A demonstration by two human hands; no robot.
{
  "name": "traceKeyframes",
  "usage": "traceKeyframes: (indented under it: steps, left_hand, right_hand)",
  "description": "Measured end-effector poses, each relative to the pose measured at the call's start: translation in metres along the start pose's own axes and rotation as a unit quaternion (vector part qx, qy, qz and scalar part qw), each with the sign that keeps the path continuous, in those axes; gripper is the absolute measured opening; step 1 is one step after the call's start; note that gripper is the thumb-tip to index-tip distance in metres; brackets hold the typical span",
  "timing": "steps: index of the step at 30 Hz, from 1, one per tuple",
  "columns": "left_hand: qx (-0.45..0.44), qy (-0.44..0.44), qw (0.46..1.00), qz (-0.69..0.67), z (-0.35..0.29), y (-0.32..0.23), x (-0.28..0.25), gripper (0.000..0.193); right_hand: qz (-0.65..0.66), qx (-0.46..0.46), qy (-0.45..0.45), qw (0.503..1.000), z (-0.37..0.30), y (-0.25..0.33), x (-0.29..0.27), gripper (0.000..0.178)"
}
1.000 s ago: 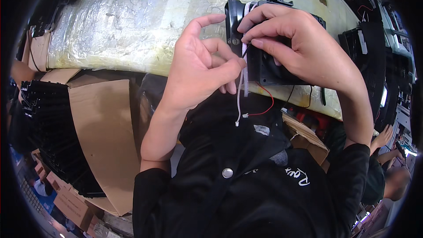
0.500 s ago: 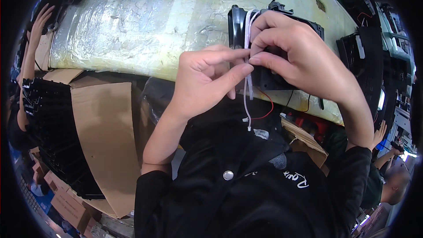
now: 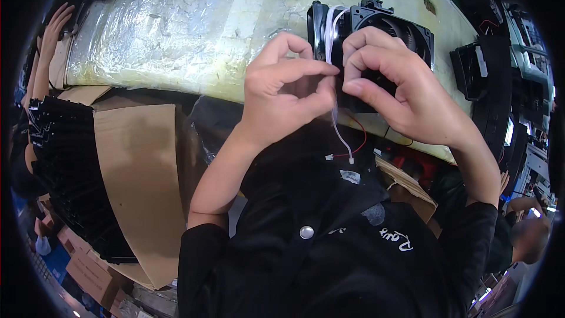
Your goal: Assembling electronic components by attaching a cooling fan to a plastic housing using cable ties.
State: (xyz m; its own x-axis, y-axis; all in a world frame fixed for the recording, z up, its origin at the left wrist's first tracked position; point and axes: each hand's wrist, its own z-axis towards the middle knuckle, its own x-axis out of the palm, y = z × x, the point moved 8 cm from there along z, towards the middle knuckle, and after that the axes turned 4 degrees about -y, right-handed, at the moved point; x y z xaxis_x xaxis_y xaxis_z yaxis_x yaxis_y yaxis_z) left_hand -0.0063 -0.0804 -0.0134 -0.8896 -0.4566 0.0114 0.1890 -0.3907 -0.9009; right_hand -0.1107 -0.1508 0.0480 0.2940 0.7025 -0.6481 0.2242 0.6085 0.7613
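Observation:
A bundle of pale white-lilac cable (image 3: 329, 32) is looped over the left side of a black fan unit (image 3: 432, 38) that sits at the table's near edge. My left hand (image 3: 282, 91) is closed, with thumb and forefinger pinching the cable below the loop. Just to its right, my right hand (image 3: 406, 85) is curled in front of the fan, thumb against fingertips; whatever it may hold is too small to make out. Below the hands dangles the cable's end, tipped with a small white connector (image 3: 351, 160). A thin red wire (image 3: 364, 135) hangs beside it, ending in another white plug (image 3: 329, 157).
The table (image 3: 176, 29) is covered with shiny clear film. At left, a cardboard box (image 3: 138, 182) holds a stack of black parts (image 3: 73, 182). Another black part (image 3: 469, 73) lies toward the right edge. Other people's arms show at both sides.
My hands have moved apart from where their fingertips met at the cable, the right hand shifting slightly right. The dangling cable end has swung to the right.

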Motion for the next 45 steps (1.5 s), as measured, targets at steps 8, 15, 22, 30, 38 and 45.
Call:
traceKeyframes:
  steps: [8, 15, 22, 30, 38, 45]
  left_hand:
    - [-0.007, 0.045, 0.999, -0.007, -0.003, 0.015, 0.0, 0.028]
    - [-0.05, 0.027, 0.995, -0.081, -0.009, 0.023, 0.002, 0.025]
    - [-0.035, 0.005, 0.999, -0.018, -0.008, 0.023, 0.002, 0.033]
    - [-0.112, 0.062, 0.991, -0.044, -0.005, 0.034, -0.005, 0.03]
    - [0.172, 0.068, 0.979, 0.09, 0.008, -0.012, 0.008, 0.03]
    - [0.231, 0.005, 0.962, 0.148, -0.009, -0.019, 0.0, 0.029]
  right_hand:
    - [-0.01, -0.058, 0.001, 0.998, -0.013, 0.004, 0.002, 0.02]
    - [-0.241, -0.136, -0.182, 0.944, -0.016, 0.024, 0.003, 0.029]
    - [-0.156, -0.246, -0.243, 0.925, -0.033, 0.02, 0.011, 0.025]
    - [-0.131, -0.204, -0.374, 0.895, -0.063, 0.017, -0.026, 0.014]
    - [-0.338, 0.264, -0.329, 0.841, -0.192, -0.109, -0.035, 0.053]
    - [-0.415, 0.24, -0.33, 0.813, -0.214, -0.121, -0.018, 0.05]
